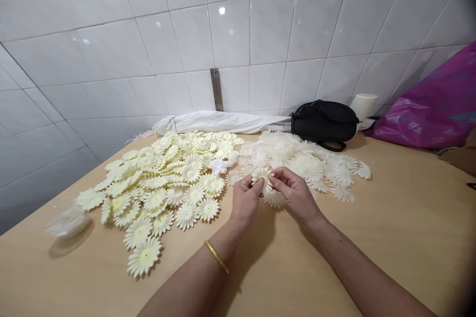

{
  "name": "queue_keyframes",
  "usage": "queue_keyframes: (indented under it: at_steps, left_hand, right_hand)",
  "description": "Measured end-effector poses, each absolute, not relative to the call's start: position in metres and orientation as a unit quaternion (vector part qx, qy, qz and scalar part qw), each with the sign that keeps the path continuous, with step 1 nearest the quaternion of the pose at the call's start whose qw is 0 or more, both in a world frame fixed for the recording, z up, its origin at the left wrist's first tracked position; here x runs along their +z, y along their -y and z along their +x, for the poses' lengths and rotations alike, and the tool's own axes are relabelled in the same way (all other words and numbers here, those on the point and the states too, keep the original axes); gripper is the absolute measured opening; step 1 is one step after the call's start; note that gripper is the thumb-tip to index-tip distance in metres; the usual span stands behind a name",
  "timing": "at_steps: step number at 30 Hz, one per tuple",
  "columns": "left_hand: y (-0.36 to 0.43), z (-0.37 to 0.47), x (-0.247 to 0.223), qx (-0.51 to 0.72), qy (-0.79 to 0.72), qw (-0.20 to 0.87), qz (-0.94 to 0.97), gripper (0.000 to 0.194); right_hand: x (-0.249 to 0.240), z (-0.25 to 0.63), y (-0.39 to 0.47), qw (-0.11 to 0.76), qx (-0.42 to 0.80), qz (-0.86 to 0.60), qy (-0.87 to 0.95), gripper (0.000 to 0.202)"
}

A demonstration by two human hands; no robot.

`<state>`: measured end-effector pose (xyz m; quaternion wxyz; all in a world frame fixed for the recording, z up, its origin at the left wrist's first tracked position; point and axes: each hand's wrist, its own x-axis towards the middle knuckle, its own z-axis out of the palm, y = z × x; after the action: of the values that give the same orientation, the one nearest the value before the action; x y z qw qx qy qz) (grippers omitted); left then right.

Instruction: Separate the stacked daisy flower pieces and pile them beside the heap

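My left hand (246,200) pinches the left side of a pale yellow flower piece (265,178), its thumb over the petals. On the piece's right edge, my right hand (295,193) has its thumb and forefinger closed. Both hands hold it above the table, in front of a pile of translucent white flower pieces (305,161). To the left spreads a large heap of pale yellow flower pieces (167,178), with one big flower (145,256) lying nearest me. A crumpled white scrap (219,167) sits between the two piles.
The wooden table (401,218) meets a tiled wall. At the left lies a clear plastic bag (69,223). Behind the piles are a white cloth (223,122), a black case (324,121), a white bottle (363,105) and a purple bag (427,104).
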<state>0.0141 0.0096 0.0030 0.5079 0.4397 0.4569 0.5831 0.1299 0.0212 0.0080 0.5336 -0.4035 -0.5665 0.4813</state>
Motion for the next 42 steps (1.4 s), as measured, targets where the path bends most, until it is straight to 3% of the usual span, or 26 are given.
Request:
queue_keyframes:
  at_steps: [13, 19, 23, 30, 37, 39, 42]
  left_hand:
    - [-0.008, 0.015, 0.011, 0.586, -0.447, 0.539, 0.407, 0.033]
    - [-0.011, 0.014, 0.006, 0.561, -0.445, 0.572, 0.399, 0.04]
    - [-0.012, 0.014, 0.003, 0.548, -0.431, 0.594, 0.4, 0.047]
    - [-0.008, 0.016, 0.002, 0.532, -0.386, 0.619, 0.431, 0.027]
    - [-0.016, 0.011, -0.007, 0.553, -0.42, 0.592, 0.41, 0.024]
    - [-0.017, 0.009, -0.008, 0.556, -0.427, 0.581, 0.414, 0.023]
    - [-0.017, 0.009, -0.006, 0.566, -0.432, 0.563, 0.419, 0.021]
  right_hand:
    - [0.004, 0.133, -0.027, 0.522, 0.576, -0.393, 0.491, 0.032]
    - [0.009, 0.131, -0.021, 0.472, 0.596, -0.346, 0.549, 0.025]
    - [0.008, 0.132, -0.022, 0.491, 0.592, -0.351, 0.534, 0.025]
    - [0.001, 0.137, -0.029, 0.516, 0.467, -0.446, 0.563, 0.038]
    - [0.003, 0.154, -0.039, 0.519, 0.188, -0.581, 0.598, 0.039]
    - [0.006, 0.155, -0.04, 0.528, 0.189, -0.572, 0.598, 0.039]
    - [0.01, 0.149, -0.034, 0.528, 0.283, -0.496, 0.629, 0.035]
